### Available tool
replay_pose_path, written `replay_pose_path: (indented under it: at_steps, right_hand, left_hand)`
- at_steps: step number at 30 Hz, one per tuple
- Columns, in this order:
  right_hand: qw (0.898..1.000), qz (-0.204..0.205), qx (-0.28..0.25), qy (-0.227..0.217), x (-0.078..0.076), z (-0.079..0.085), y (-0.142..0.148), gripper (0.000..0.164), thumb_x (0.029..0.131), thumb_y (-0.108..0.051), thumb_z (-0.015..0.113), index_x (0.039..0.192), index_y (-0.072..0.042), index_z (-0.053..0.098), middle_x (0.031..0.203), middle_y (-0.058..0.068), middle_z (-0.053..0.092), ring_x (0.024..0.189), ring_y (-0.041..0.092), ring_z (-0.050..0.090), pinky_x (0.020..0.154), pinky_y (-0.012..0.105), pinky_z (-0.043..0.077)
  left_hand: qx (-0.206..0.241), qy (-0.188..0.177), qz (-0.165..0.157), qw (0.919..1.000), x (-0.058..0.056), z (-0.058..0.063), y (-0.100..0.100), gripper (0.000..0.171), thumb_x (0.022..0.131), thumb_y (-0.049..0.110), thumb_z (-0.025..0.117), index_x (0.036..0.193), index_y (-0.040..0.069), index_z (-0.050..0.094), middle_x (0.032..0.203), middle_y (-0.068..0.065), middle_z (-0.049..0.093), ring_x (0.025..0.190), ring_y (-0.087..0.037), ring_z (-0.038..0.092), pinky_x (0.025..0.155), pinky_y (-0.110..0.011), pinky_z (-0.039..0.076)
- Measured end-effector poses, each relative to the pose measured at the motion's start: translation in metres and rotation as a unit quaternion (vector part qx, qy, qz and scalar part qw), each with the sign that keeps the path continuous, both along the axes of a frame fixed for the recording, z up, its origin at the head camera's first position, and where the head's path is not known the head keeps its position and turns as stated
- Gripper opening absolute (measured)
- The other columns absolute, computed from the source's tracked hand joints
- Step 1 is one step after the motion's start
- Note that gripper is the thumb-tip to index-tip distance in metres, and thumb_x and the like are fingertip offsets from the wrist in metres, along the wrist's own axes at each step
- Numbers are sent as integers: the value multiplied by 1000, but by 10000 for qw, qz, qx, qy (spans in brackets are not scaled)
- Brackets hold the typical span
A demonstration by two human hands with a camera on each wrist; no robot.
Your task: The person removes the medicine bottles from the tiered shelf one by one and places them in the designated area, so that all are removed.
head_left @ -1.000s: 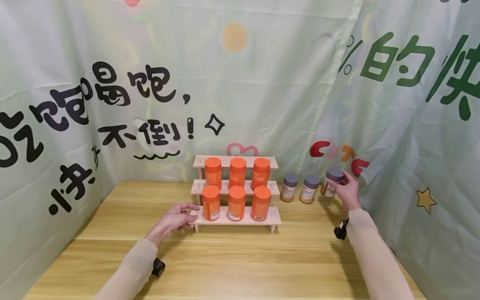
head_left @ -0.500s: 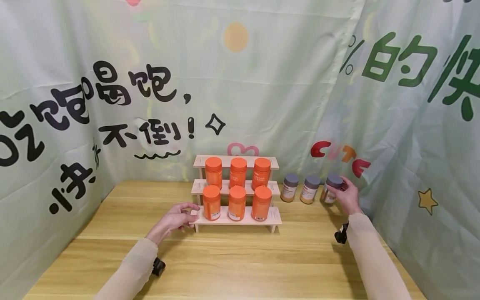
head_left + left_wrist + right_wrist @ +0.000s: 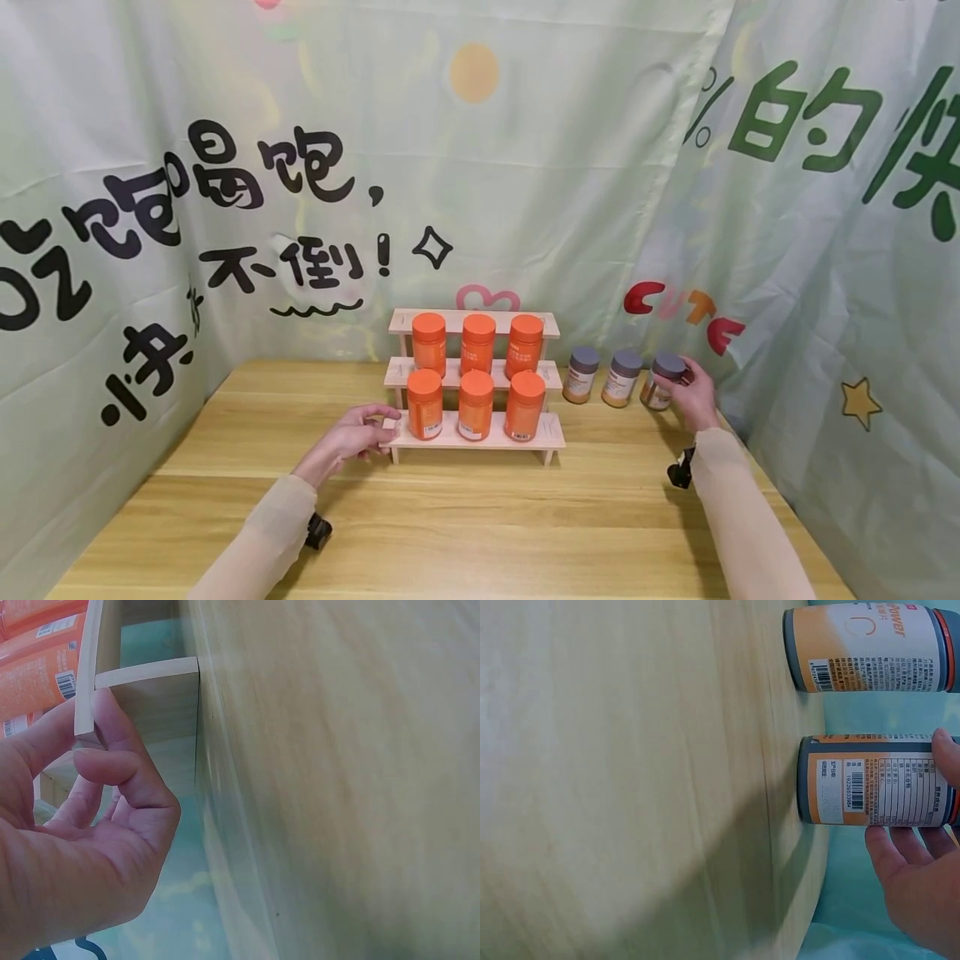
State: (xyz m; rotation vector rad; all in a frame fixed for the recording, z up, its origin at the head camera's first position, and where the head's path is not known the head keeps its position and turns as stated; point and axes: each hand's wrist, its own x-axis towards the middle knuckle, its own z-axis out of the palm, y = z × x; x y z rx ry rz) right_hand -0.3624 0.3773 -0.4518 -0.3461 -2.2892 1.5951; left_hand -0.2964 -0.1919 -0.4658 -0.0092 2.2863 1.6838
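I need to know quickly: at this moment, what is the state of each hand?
Left hand: pinching the left end of the lowest shelf.
Right hand: holding the rightmost grey-lidded jar.

Your right hand (image 3: 693, 397) has come lower in the head view over the last 1 second, bringing down the grey-capped jar (image 3: 870, 782) it grips. The jar's cap (image 3: 667, 365) stood above that of the middle jar (image 3: 619, 388); now they're roughly level, and the gap between has narrowed.
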Motion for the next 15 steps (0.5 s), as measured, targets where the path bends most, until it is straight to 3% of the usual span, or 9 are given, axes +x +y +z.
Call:
replay_pose_path:
  at_steps: [15]
  right_hand:
    - [9999,34,62,-129,-2,-1,1,69,92,-14,67,151,-7,32,151,24,39,137,36,40,82,15,41]
  left_hand:
    - [-10,-12,-7,10000,0,0,-1,40,87,15,72,125,10,59,83,-7,63,67,-17,62,51,-25,42]
